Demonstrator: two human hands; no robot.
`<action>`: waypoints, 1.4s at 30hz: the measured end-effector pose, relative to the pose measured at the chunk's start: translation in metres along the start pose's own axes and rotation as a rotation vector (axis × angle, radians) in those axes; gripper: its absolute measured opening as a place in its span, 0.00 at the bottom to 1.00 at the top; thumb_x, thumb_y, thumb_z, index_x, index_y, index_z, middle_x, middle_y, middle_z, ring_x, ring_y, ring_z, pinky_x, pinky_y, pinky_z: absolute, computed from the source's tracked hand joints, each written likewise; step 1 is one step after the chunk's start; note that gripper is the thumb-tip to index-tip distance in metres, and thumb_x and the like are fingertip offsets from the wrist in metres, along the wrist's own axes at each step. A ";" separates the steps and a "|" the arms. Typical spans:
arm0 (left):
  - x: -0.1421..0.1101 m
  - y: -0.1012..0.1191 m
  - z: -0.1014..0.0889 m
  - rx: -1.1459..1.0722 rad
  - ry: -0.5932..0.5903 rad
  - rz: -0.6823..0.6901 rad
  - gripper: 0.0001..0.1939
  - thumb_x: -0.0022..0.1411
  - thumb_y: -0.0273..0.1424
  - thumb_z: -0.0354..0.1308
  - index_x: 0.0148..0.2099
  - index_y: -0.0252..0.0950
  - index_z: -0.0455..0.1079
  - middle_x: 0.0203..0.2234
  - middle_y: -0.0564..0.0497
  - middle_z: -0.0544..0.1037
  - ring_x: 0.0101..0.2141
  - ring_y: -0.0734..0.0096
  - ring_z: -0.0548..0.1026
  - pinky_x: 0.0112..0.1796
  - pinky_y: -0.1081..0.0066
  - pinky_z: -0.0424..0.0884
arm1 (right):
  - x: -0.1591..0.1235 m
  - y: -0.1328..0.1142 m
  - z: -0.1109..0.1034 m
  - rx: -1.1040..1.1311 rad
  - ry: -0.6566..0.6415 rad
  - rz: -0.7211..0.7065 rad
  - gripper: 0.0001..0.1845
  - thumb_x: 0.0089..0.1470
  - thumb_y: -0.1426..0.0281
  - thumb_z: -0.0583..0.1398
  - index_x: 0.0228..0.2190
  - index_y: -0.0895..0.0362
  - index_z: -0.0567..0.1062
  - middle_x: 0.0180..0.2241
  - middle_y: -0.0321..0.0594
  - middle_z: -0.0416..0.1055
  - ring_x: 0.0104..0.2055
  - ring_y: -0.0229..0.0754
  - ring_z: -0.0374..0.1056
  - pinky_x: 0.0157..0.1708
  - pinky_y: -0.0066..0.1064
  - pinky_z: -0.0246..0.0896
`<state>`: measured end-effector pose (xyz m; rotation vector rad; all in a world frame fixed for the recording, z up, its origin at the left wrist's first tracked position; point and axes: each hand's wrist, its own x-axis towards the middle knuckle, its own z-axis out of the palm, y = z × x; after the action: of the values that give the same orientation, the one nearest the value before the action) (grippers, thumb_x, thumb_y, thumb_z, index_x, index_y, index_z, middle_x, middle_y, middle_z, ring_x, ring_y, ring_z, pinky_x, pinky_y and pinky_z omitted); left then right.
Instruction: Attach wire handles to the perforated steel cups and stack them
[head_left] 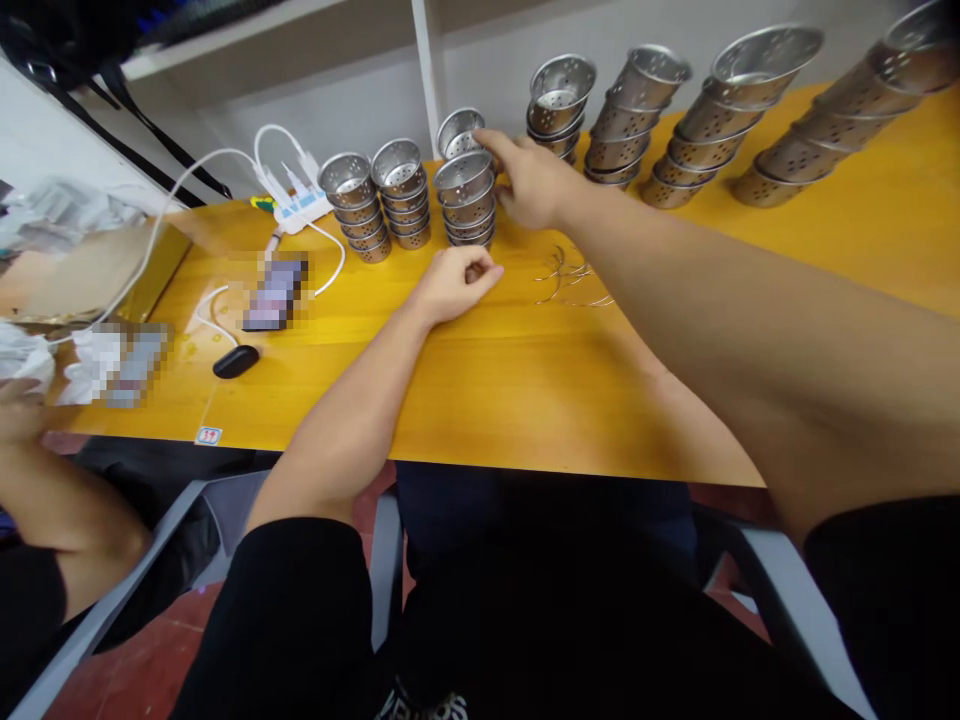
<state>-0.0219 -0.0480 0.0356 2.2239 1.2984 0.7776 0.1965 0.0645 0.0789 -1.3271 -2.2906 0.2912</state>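
My right hand (534, 182) reaches over the table to the stacks of perforated metal cups. Its index fingertip is at the rim of a back cup (454, 140), and the thumb is apart from it, near the right side of the front cup stack (465, 205). No cup is visibly gripped. Just before that front stack, my left hand (454, 284) rests on the table with its fingers curled and thumb drawn in; nothing shows in it. Thin bent metal wires (556, 275) lie on the table, partly behind my right forearm.
More cup stacks (405, 190) stand left and right (622, 120) along the back; the far-right stack (817, 130) leans. A power strip (301, 208) with white cables, a phone (276, 295), and a black earbud case (235, 361) lie left. Another person's hand (19, 410) is at far left.
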 end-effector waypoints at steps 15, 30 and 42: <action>0.000 0.001 -0.003 0.235 -0.086 -0.087 0.26 0.84 0.34 0.73 0.78 0.35 0.84 0.78 0.35 0.87 0.80 0.35 0.84 0.86 0.39 0.77 | 0.015 -0.040 -0.015 -0.275 -0.034 0.180 0.21 0.87 0.76 0.72 0.72 0.70 0.82 0.73 0.78 0.83 0.78 0.79 0.83 0.77 0.73 0.76; 0.000 0.014 -0.006 0.298 -0.108 -0.168 0.30 0.83 0.32 0.74 0.81 0.29 0.81 0.86 0.29 0.78 0.87 0.29 0.75 0.91 0.37 0.69 | -0.018 0.053 -0.011 -0.132 0.074 -0.078 0.19 0.75 0.62 0.79 0.38 0.46 0.76 0.38 0.40 0.76 0.44 0.50 0.67 0.55 0.49 0.71; 0.001 0.004 -0.004 0.255 -0.083 -0.111 0.28 0.82 0.35 0.73 0.78 0.33 0.82 0.81 0.32 0.84 0.84 0.31 0.79 0.90 0.38 0.72 | -0.105 0.054 -0.049 -0.110 0.045 -0.109 0.17 0.77 0.53 0.73 0.51 0.53 0.88 0.44 0.55 0.87 0.43 0.59 0.80 0.55 0.57 0.82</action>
<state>-0.0221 -0.0482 0.0413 2.3252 1.5381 0.4974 0.3055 -0.0011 0.0686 -1.2428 -2.3605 0.0992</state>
